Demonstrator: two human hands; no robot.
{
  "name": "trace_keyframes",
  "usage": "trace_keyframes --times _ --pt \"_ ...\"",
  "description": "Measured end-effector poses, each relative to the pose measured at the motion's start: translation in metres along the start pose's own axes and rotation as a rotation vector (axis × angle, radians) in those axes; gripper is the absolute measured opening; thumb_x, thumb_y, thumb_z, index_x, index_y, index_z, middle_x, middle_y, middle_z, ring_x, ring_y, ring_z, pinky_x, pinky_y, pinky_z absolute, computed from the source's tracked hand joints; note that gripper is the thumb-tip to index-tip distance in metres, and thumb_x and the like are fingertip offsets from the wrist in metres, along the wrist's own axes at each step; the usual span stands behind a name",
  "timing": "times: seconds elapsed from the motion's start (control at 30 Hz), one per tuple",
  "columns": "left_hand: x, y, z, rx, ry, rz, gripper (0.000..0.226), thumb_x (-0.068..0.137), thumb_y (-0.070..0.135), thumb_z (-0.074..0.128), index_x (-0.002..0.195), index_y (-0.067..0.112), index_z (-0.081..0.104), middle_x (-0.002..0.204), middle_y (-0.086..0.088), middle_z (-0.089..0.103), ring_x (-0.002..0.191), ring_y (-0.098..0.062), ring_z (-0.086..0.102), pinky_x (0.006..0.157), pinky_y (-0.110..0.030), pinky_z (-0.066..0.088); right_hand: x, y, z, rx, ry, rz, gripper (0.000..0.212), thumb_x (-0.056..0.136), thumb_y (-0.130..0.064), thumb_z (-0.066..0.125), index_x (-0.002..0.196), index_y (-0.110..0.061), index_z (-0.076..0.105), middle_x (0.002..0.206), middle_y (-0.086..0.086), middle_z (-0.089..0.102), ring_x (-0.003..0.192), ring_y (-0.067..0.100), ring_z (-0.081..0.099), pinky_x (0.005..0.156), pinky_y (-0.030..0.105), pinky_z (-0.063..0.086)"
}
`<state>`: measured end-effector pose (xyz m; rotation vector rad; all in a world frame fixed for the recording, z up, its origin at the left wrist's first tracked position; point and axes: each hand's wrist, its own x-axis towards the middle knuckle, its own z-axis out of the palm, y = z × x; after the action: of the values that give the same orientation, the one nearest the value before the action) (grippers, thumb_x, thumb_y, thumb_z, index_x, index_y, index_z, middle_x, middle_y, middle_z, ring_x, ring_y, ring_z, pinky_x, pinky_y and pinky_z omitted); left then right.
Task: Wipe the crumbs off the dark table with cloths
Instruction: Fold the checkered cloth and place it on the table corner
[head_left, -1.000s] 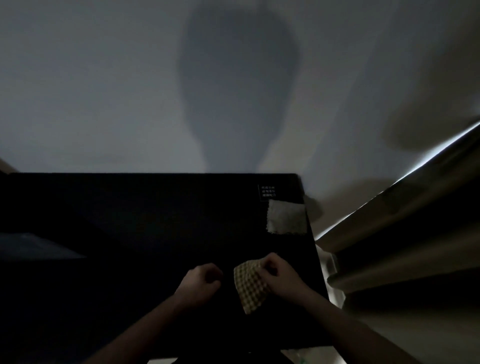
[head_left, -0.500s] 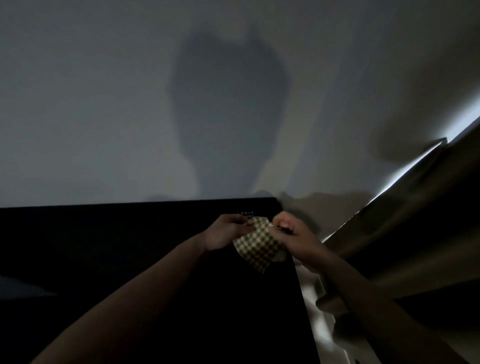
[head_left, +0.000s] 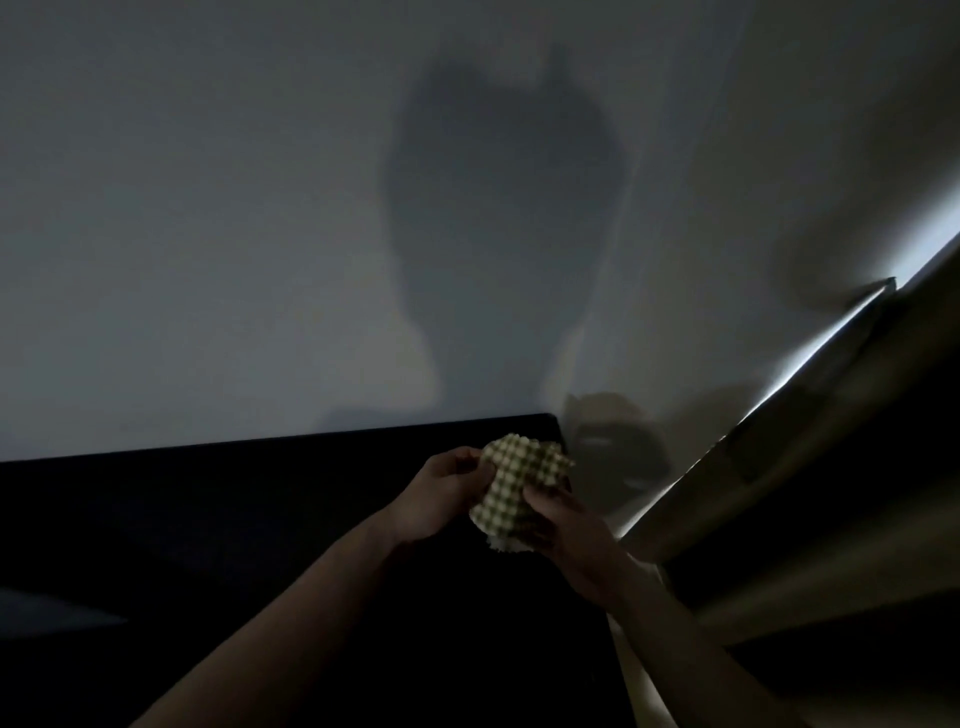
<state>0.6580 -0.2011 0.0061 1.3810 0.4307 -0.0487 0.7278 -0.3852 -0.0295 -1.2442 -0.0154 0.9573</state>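
Both hands hold a small checked yellow-green cloth (head_left: 519, 483) above the far right corner of the dark table (head_left: 260, 519). My left hand (head_left: 441, 493) pinches its upper left edge. My right hand (head_left: 566, 525) grips its lower right part. The cloth is crumpled and lifted off the tabletop. A pale edge (head_left: 506, 545) pokes out under it; I cannot tell whether it is a second cloth. No crumbs can be made out in the dim light.
A pale wall (head_left: 208, 260) with my shadow rises right behind the table. At the right hangs a curtain (head_left: 805, 509), with a bright slit of light along its edge. A dark object (head_left: 618, 452) sits by the wall past the table's corner.
Both hands carried the checked cloth from the near right part of the table up to its far right corner. The grey cloth that lay there a second ago is now hidden.
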Motion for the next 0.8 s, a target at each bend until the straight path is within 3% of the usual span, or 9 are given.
trace_keyframes --times 0.07,0.17,0.3,0.43,0.53,0.57,0.67,0.73,0.8 --pt "-0.003 -0.006 -0.001 0.006 0.047 -0.010 0.020 0.096 0.014 0.061 0.107 -0.003 0.063 0.091 -0.011 0.069 0.083 -0.020 0.062 0.073 -0.027 0.052 0.000 -0.008 -0.001 -0.051 0.007 -0.054 0.045 0.084 -0.030 0.079 0.124 -0.012 0.072 0.125 0.012 0.074 0.116 0.033 0.071 0.096 0.047 0.056" --pt "-0.005 -0.014 0.000 -0.031 0.087 0.005 0.025 0.092 0.020 0.069 0.111 0.004 0.067 0.099 -0.010 0.075 0.086 -0.017 0.070 0.079 -0.030 0.056 -0.001 -0.015 -0.006 -0.177 0.059 -0.085 0.038 0.081 -0.027 0.084 0.116 -0.015 0.076 0.117 0.009 0.078 0.108 0.029 0.075 0.086 0.044 0.060" --pt "0.004 -0.018 0.005 -0.021 0.173 0.092 0.011 0.092 0.004 0.065 0.101 -0.002 0.067 0.089 -0.012 0.074 0.080 -0.018 0.068 0.072 -0.029 0.054 0.003 -0.017 -0.017 -0.235 0.082 -0.137 0.027 0.085 -0.019 0.083 0.111 -0.016 0.078 0.112 0.004 0.079 0.107 0.026 0.075 0.092 0.046 0.060" --pt "0.023 -0.023 0.013 -0.140 0.189 0.032 0.008 0.096 0.001 0.057 0.099 0.001 0.064 0.088 -0.010 0.072 0.080 -0.019 0.067 0.069 -0.027 0.055 0.018 -0.009 -0.031 -0.195 0.109 -0.107 0.039 0.079 -0.031 0.087 0.114 -0.017 0.077 0.115 0.005 0.078 0.110 0.027 0.074 0.100 0.050 0.057" --pt "0.038 -0.029 0.020 -0.127 0.228 -0.091 0.013 0.094 0.014 0.064 0.106 0.009 0.066 0.095 -0.003 0.075 0.082 -0.014 0.071 0.067 -0.024 0.055 0.034 0.000 -0.043 -0.203 0.152 -0.112 0.076 0.050 -0.058 0.096 0.112 -0.017 0.077 0.111 0.005 0.080 0.105 0.025 0.076 0.093 0.046 0.061" --pt "0.044 -0.033 0.021 -0.075 0.244 -0.129 0.019 0.090 0.019 0.069 0.108 0.013 0.066 0.098 -0.001 0.075 0.083 -0.011 0.072 0.065 -0.021 0.055 0.041 0.004 -0.048 -0.224 0.180 -0.113 0.076 0.048 -0.057 0.097 0.110 -0.018 0.077 0.108 0.004 0.080 0.102 0.023 0.076 0.090 0.044 0.062" --pt "0.063 -0.053 0.017 0.155 0.244 -0.208 0.028 0.080 0.024 0.080 0.104 0.020 0.066 0.097 0.002 0.075 0.086 -0.012 0.073 0.067 -0.023 0.058 0.061 0.012 -0.059 -0.321 0.257 -0.096 0.026 0.083 -0.017 0.085 0.105 -0.023 0.073 0.107 0.004 0.079 0.103 0.026 0.075 0.092 0.046 0.061" --pt "0.075 -0.065 0.015 0.276 0.215 -0.236 0.019 0.076 0.020 0.077 0.093 0.021 0.068 0.089 0.003 0.074 0.084 -0.014 0.071 0.077 -0.034 0.061 0.077 0.019 -0.069 -0.405 0.246 -0.058 0.024 0.090 -0.007 0.076 0.106 -0.024 0.071 0.111 0.007 0.078 0.102 0.025 0.075 0.091 0.042 0.062" --pt "0.087 -0.074 0.014 0.310 0.214 -0.272 0.015 0.074 0.018 0.071 0.087 0.022 0.066 0.088 0.002 0.073 0.081 -0.013 0.070 0.082 -0.037 0.060 0.089 0.024 -0.075 -0.429 0.257 -0.013 0.024 0.092 -0.005 0.074 0.108 -0.022 0.070 0.110 0.008 0.078 0.095 0.018 0.075 0.079 0.028 0.063"
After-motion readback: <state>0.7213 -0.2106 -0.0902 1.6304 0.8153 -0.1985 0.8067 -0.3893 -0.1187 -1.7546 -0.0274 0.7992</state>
